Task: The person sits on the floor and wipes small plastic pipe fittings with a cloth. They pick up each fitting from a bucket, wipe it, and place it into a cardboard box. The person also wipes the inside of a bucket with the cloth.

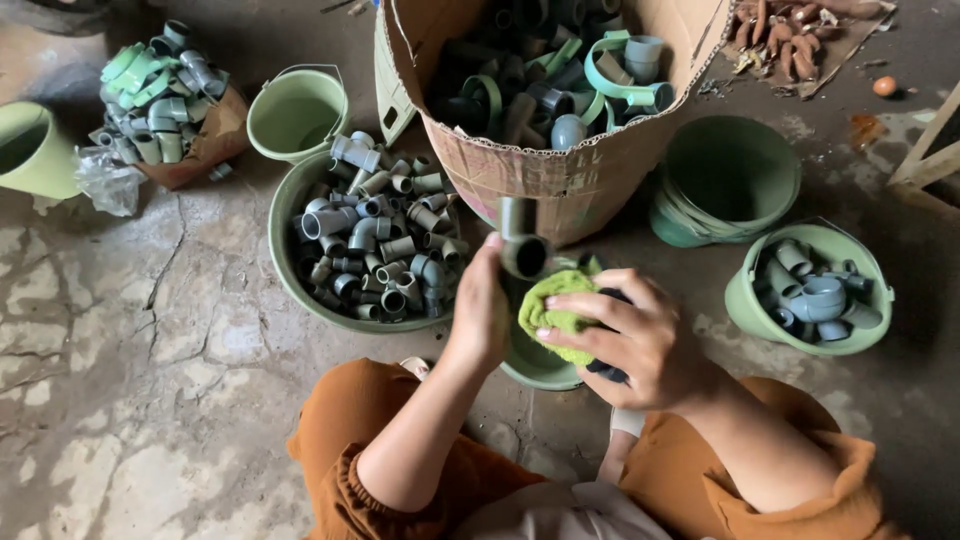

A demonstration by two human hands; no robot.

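Nearest the camera – orange trousers (370,440) of the seated person, knees apart. The left hand (480,310) is clenched around a dark grey pipe elbow fitting (522,245), holding it upright just in front of the cardboard box. The right hand (630,340) grasps a yellow-green cloth (555,305), fingers spread over it, the cloth pressed close beside the fitting; something dark sits under the palm, can't tell what. Below both hands, a small green bowl (535,370) on the floor, mostly hidden.

Left of the hands – a wide green basin (285,255) heaped with grey pipe fittings. Right, a green bucket (760,315) with a few grey-blue fittings. Behind that, an empty dark green tub (730,175).

Further out, the big cardboard box (570,175) full of mixed grey and green fittings. Beside it an empty light green bucket (297,112). Far left, a pile of green and grey fittings (160,90) on brown card, and another green bucket (35,150) at the frame edge. Cracked concrete floor (130,380) throughout.
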